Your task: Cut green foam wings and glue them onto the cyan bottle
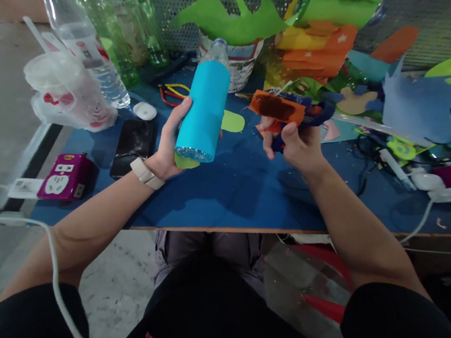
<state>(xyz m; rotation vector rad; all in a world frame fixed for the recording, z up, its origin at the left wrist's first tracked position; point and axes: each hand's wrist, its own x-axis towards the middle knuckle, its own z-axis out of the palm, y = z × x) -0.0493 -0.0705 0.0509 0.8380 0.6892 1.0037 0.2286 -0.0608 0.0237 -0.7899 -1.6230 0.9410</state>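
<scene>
My left hand (171,143) is wrapped round a plastic bottle covered in turquoise foam (204,110), held tilted above the blue table (232,190) with its cap pointing away. A light green foam piece (186,162) sticks out under the bottle's base. My right hand (293,144) grips a blue glue gun (310,114) together with an orange foam piece (278,107) that has a dark patch on it. The two hands are about a hand's width apart.
A black phone (132,143), a purple socket block (65,176), a white round lid (144,111), clear bottles (83,43) and a bagged cup (65,91) lie left. Foam scraps (317,48) pile at the back right; cables and a white plug (426,181) lie right.
</scene>
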